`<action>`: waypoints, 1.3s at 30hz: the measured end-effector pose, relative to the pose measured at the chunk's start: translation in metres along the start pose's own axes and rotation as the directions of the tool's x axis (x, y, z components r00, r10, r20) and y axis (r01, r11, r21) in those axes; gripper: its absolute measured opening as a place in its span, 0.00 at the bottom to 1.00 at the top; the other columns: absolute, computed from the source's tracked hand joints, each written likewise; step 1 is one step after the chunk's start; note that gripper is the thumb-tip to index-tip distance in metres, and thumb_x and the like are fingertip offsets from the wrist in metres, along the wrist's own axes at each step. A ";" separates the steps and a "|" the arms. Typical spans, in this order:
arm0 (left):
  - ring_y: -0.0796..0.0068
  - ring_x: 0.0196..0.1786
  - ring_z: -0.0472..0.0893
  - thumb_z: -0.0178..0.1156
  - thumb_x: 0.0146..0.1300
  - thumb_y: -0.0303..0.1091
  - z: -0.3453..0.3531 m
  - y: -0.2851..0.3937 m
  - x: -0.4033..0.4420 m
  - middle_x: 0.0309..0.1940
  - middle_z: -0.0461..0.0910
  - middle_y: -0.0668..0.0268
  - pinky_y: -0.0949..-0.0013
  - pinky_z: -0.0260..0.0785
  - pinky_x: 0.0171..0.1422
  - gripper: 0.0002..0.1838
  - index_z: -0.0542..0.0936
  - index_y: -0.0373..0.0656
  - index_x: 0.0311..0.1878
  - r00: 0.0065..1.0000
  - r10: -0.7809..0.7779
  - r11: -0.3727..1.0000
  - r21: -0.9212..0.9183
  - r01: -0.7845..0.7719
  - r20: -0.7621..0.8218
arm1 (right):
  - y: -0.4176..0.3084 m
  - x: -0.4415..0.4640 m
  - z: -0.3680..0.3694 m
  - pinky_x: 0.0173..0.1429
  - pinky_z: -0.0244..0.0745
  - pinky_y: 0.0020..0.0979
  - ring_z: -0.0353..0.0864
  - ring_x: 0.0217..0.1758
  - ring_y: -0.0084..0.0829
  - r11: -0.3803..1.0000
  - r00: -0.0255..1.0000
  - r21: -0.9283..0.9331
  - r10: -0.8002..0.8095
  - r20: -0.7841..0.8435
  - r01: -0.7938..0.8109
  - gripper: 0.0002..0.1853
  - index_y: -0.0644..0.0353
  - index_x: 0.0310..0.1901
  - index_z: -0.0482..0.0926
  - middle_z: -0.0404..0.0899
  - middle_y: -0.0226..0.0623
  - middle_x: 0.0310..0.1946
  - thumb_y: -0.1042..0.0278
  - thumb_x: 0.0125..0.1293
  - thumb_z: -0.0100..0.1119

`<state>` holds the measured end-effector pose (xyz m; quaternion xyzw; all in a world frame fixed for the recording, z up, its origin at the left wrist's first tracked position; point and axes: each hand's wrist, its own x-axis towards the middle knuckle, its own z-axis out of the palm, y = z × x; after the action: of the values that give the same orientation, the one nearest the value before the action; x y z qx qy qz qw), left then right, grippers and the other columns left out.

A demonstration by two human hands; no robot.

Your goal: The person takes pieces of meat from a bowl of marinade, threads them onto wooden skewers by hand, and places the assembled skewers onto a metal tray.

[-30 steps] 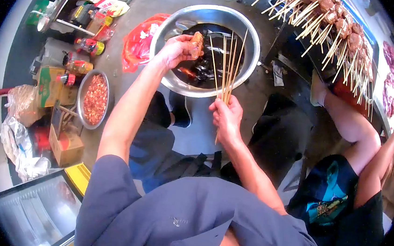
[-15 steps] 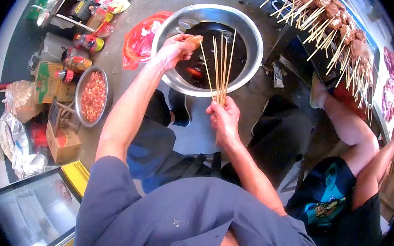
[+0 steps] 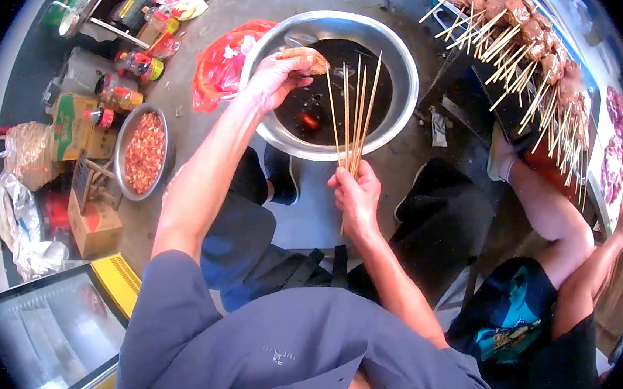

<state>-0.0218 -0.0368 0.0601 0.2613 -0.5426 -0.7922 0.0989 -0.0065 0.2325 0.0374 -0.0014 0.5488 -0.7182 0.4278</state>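
The left hand point(image 3: 277, 80) pinches one piece of meat point(image 3: 308, 59), one metal basin point(image 3: 408, 92) beneath it, while the right hand point(image 3: 358, 198) clasps at least five wooden skewers point(image 3: 358, 124).

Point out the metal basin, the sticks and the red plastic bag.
Metal basin point(image 3: 405, 85): head view, inner wall.
Sticks point(image 3: 353, 145): head view, lower part, where they draw together.
Red plastic bag point(image 3: 209, 73): head view, side away from the basin.

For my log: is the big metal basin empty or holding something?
Holding something: dark liquid covers the bottom of the metal basin, below its rim.
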 end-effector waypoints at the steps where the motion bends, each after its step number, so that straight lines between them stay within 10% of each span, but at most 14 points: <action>1: 0.75 0.54 0.80 0.60 0.63 0.32 0.001 -0.001 -0.001 0.47 0.83 0.63 0.69 0.72 0.51 0.09 0.79 0.42 0.45 1.000 -0.015 0.997 -0.074 0.015 -0.007 | 0.000 -0.001 0.000 0.25 0.62 0.19 0.68 0.23 0.15 1.000 1.000 -0.005 0.002 0.008 -0.002 0.08 0.60 0.45 0.74 0.76 0.29 0.26 0.69 0.66 0.54; 6: 0.56 0.51 0.80 0.55 0.67 0.31 0.006 -0.005 0.004 0.50 0.78 0.48 0.54 0.75 0.60 0.14 0.73 0.31 0.50 0.997 0.021 0.930 -0.366 0.007 0.072 | -0.001 -0.001 0.000 0.24 0.61 0.19 0.67 0.22 0.15 0.999 0.999 -0.032 0.010 0.050 -0.009 0.09 0.60 0.46 0.74 0.76 0.28 0.25 0.69 0.66 0.54; 39: 0.61 0.39 0.84 0.60 0.66 0.41 0.021 -0.022 0.004 0.37 0.82 0.55 0.58 0.79 0.47 0.17 0.75 0.36 0.47 0.987 -0.146 0.985 -0.086 0.152 0.065 | 0.020 -0.003 -0.006 0.30 0.67 0.21 0.72 0.25 0.18 0.994 0.995 -0.085 -0.079 -0.066 0.073 0.06 0.63 0.41 0.77 0.76 0.28 0.24 0.73 0.64 0.56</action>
<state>-0.0331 -0.0135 0.0448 0.2732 -0.4878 -0.8283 0.0352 0.0049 0.2390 0.0208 -0.0152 0.5921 -0.7103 0.3804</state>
